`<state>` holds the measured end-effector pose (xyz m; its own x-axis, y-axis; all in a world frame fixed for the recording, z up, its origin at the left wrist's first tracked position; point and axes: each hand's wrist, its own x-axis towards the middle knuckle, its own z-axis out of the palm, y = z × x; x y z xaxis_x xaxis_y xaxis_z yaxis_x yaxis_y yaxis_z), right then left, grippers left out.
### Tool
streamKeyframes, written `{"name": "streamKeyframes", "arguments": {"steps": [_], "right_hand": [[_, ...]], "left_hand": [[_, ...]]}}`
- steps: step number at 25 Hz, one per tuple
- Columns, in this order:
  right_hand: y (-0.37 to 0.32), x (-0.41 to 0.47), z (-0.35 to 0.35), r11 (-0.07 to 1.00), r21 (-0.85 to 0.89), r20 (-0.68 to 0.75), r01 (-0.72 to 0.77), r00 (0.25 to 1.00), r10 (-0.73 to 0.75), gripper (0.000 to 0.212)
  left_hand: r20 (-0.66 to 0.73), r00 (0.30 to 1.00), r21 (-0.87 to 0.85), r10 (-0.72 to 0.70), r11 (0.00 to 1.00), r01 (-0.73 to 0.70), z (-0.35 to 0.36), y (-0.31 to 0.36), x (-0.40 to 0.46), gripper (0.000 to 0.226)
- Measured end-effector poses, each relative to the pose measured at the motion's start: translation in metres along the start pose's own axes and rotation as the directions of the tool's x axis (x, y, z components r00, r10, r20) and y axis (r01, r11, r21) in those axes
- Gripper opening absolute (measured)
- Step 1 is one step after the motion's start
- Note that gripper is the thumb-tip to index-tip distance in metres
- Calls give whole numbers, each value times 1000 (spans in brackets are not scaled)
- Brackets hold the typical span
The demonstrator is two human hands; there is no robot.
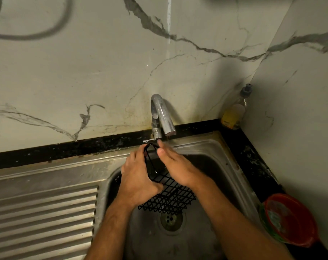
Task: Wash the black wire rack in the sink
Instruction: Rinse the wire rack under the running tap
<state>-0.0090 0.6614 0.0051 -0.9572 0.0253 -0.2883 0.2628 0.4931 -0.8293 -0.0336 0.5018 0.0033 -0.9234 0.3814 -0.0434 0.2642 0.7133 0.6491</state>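
The black wire rack (170, 197) hangs over the steel sink (215, 156), its mesh part low and its looped wire end up near the tap. My left hand (138, 177) grips the rack's left side, fingers curled round the frame. My right hand (172, 162) lies flat against the rack's right side, fingers straight and reaching toward the tap base. A thin stream of water falls from the chrome tap (161, 117) just behind my right fingertips. Part of the rack is hidden between my hands.
The sink drain (171, 219) sits below the rack. A ribbed steel draining board (43, 212) lies to the left. A soap pump bottle (235, 109) stands in the back right corner. A red bowl (290, 220) sits on the dark counter at right.
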Motion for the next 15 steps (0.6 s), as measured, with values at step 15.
{"name": "streamKeyframes", "arguments": {"steps": [15], "right_hand": [[16,-6,-17,993,-23,-74,-114,991,112,63]], "left_hand": [[-17,1000,-137,7,991,-9,2,-1,2,123]]}}
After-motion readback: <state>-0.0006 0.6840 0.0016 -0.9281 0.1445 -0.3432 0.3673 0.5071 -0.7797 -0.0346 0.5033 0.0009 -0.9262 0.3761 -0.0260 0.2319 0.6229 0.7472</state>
